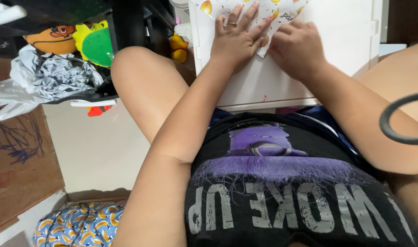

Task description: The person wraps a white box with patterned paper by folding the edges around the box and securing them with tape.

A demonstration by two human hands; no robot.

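Fingers of the left hand (236, 39) lie spread and flat on the patterned paper (268, 9), pinning it to the white board (337, 41) across the lap so it cannot slide. Beside it, the right hand (296, 45) curls its fingertips against the paper's edge, pressing a fold.

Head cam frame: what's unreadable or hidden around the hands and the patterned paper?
- Patterned paper: its far part is cut off by the top edge, and the hands cover much of the rest.
- Right hand: fingertips curled under, so its grip on the paper is unclear.
- Left hand: lies flat and hides the paper beneath.
- White surface: its top is cut off by the frame.
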